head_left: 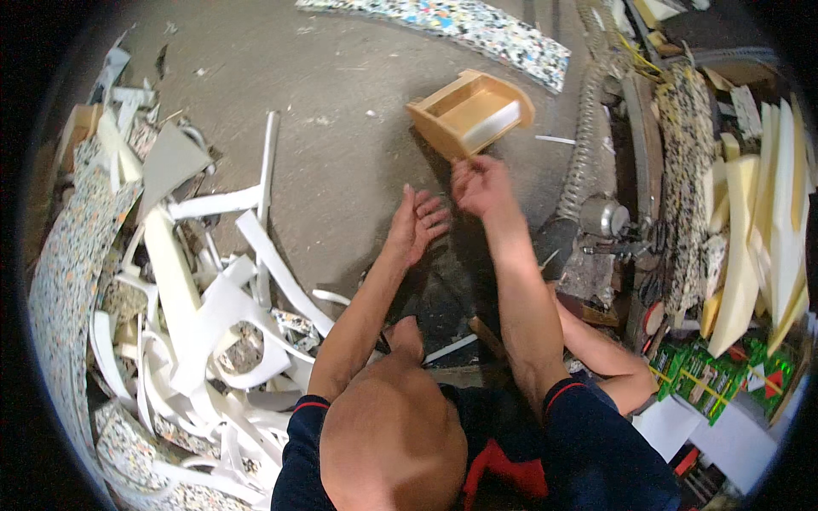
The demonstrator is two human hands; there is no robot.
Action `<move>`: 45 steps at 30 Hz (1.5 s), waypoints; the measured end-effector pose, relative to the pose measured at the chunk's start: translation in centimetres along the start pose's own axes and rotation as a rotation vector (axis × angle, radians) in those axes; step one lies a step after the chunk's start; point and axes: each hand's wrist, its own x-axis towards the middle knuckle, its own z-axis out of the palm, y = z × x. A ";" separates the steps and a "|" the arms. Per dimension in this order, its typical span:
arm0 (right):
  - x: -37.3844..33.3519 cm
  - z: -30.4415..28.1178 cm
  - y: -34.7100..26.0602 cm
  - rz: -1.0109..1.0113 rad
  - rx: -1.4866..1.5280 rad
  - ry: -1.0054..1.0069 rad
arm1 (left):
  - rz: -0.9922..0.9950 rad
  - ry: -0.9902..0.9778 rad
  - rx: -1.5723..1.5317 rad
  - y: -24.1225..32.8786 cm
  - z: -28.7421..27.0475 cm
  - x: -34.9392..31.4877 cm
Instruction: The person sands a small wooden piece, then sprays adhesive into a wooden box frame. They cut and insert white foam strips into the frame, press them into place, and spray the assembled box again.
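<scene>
Beyond my hands is a small light-wood box point(450, 140) with curved sides, its inside divided, and a white strip point(492, 124) along one edge. My right hand point(482, 185) is at the near corner of the box with its fingers curled together. Blur hides what they hold, and I cannot tell whether they grip the box. Left of it, my left hand point(417, 223) is held over the floor, palm turned inward, fingers apart and nothing in them. Between my arms a bare bent knee point(392, 439) shows at the bottom.
White foam offcuts point(230, 328) heap up on the left beside a speckled foam sheet point(72, 255). A speckled strip point(460, 24) lies at the far side of the concrete floor point(281, 77). To the right are a ribbed hose point(588, 128), cream foam pieces point(740, 255) and green packages point(703, 379).
</scene>
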 end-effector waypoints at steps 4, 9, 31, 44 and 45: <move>-0.7 -5.1 1.6 -0.022 -0.355 0.048 | -0.018 -0.021 0.054 1.4 3.2 3.0; -7.7 -8.4 3.2 -0.158 -1.018 0.304 | 0.011 0.018 0.187 1.4 3.2 5.2; -16.9 -24.6 -13.0 -1.144 -0.924 1.283 | -0.146 0.273 -0.105 12.5 5.1 4.4; -25.2 -13.6 -15.7 -1.339 -1.212 0.717 | -0.018 0.234 0.040 14.0 3.3 2.7; -25.6 -10.7 -14.3 -1.358 -1.272 0.693 | -0.036 0.227 -0.045 13.6 4.1 2.5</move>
